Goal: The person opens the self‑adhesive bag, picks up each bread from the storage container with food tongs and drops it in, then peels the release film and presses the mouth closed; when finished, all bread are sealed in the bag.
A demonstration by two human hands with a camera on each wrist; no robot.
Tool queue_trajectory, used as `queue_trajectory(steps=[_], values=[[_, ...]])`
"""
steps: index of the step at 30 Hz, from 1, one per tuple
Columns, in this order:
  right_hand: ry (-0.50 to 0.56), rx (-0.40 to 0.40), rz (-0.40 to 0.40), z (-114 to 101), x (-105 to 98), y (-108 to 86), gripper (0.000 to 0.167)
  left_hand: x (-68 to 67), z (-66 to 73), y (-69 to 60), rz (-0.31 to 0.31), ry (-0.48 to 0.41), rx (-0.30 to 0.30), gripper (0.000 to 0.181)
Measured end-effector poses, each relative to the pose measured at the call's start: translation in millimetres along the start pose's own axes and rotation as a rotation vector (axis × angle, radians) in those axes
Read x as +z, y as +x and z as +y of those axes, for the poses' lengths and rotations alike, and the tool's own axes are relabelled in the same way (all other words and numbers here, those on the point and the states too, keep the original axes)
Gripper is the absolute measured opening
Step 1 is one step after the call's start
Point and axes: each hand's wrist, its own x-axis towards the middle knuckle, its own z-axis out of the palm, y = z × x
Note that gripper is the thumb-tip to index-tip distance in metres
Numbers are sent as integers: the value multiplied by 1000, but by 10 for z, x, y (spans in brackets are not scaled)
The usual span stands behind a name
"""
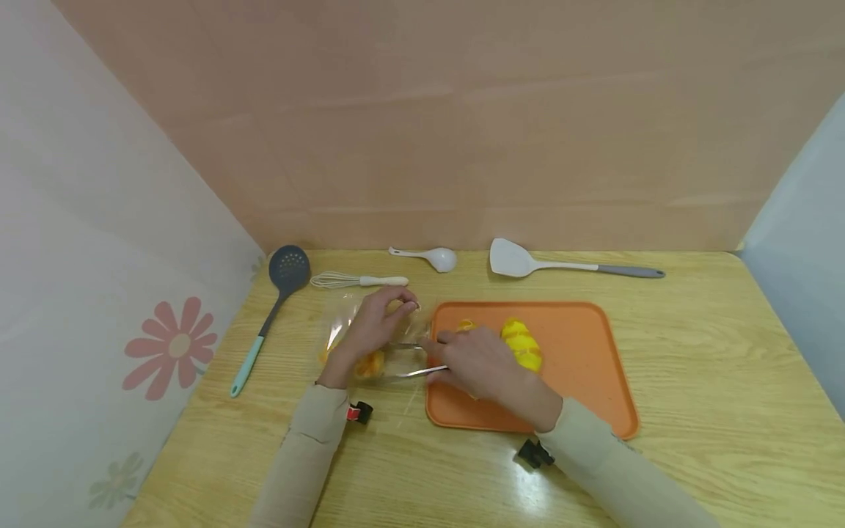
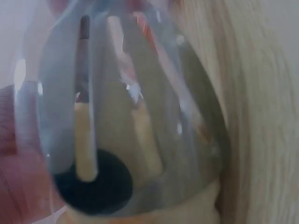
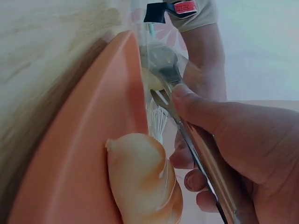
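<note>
My right hand [image 1: 482, 367] grips a pair of metal tongs [image 3: 205, 161] over the left side of an orange tray [image 1: 584, 381]. The tongs' ends reach left into a clear plastic bag [image 1: 339, 323]. My left hand [image 1: 372, 326] pinches the bag's edge beside them. An orange-brown bread roll [image 1: 371, 364] shows inside the bag, partly under the left wrist. In the left wrist view, a slotted grey metal head [image 2: 112, 93] fills the picture close up. A yellow striped bread [image 1: 521, 343] lies on the tray, and another bread piece [image 1: 466, 324] is mostly hidden behind my right hand.
A slotted skimmer [image 1: 289, 270] with a mint handle lies at the far left. Along the back are a whisk [image 1: 366, 281], a white ladle [image 1: 441, 259] and a white spatula [image 1: 511, 258] with a grey handle. A wall [image 1: 462, 161] stands behind the table.
</note>
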Motion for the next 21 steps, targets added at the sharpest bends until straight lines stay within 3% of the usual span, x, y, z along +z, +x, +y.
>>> queue_trajectory(steps=[8,21], values=[[-35,5,23,-53,-54,3,62,-2,-94,-33,21,-8,-9,14],[-15,137,14,14,-271,-168,73,-16,-240,-105,121,-72,6,20]])
